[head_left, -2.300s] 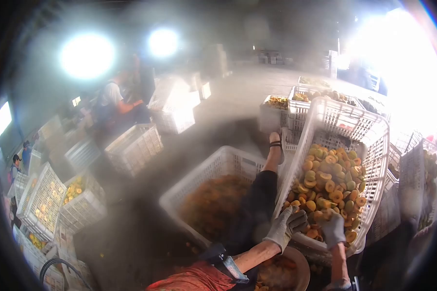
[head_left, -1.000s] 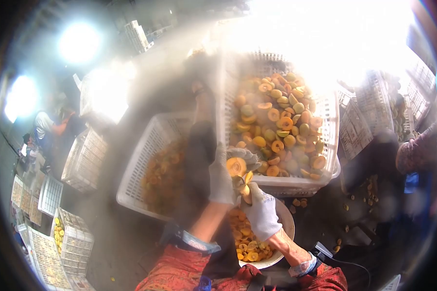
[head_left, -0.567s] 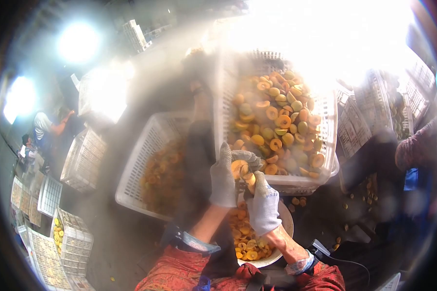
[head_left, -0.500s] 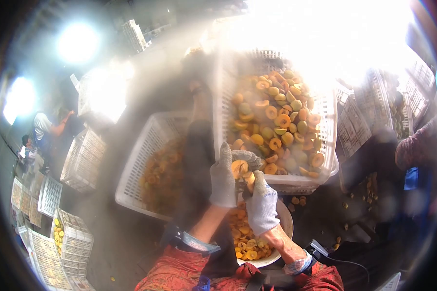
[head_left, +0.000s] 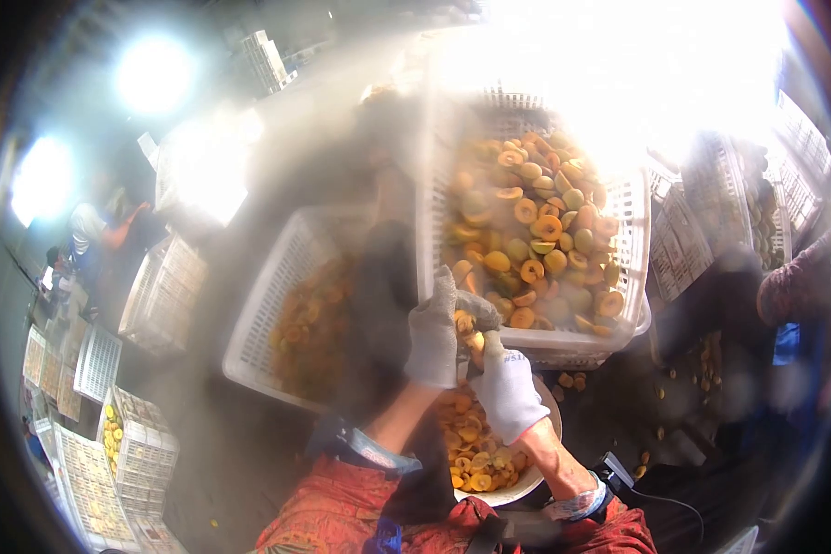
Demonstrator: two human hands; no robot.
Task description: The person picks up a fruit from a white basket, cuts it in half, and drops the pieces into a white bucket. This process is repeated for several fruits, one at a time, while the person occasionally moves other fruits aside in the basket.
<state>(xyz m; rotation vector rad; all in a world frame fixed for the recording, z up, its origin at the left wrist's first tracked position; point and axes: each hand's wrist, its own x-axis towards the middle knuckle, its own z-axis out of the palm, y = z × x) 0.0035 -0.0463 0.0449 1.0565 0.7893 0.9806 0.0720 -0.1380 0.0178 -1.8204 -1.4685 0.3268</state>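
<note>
My left hand (head_left: 432, 340), in a whitish knitted glove, is closed round an orange peach or apricot half (head_left: 464, 323), thumb up. My right hand (head_left: 510, 392), in a matching glove, presses against it from the right with bent fingers. Another yellow-orange piece (head_left: 475, 343) shows between the two hands. Whatever my right fingers grip is hidden. Just below the hands is a round white basin (head_left: 552, 420) with cut fruit pieces in it. Close beyond them is a white plastic crate (head_left: 582, 349) heaped with fruit halves (head_left: 545, 226), many showing a hollow centre.
Another white crate (head_left: 249, 323) with orange pieces stands to the left, beside a dark leg. Stacked crates (head_left: 162, 295) and a person (head_left: 92, 231) are farther left. More crates (head_left: 679, 235) and a patterned sleeve (head_left: 794, 282) appear at right. Fruit bits lie on the floor. Glare hides the top.
The view has shifted slightly. My hands stay together at the fruit; the left fingers now cover more of it, and the right hand has tilted and lowered a little.
</note>
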